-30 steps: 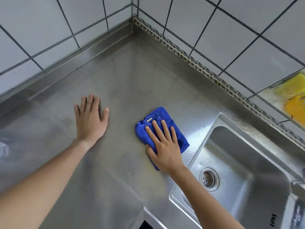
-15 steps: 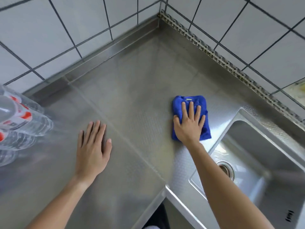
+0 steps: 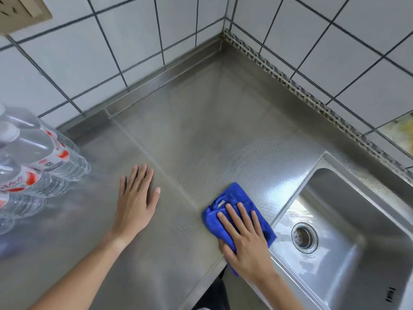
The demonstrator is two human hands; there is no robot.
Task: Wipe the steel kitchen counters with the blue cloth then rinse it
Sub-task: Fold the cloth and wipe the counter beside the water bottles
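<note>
- While the right hand [image 3: 248, 240] lies flat on the blue cloth [image 3: 232, 204], its fingers are straight and slightly spread, pressing the cloth down onto the steel counter [image 3: 223, 130]; nothing is pinched or curled around.
- The blue cloth is folded into a thick pad. Most of it shows beyond the fingertips and to either side of the palm; a small grey tag shows on it just past the index finger.
- The cloth sits at the inner corner of the counter's front edge, with its near end under the heel of the hand, at or just over that edge.
- The sink [image 3: 348, 253] lies just to the right of the pressing hand, and the cloth's right edge is just beside the sink rim. The round drain [image 3: 304, 237] is in the basin, to the right of the hand.
- The left hand [image 3: 136, 204] rests palm down on the bare counter, well apart to the left of the cloth, fingers straight and close together, thumb out to the side. It holds nothing.
- Plastic water bottles [image 3: 33, 162] with red-and-white labels lie further left, beyond the left hand; they are blurred.
- Tiled walls [image 3: 134, 48] meet in a corner far beyond both hands.
</note>
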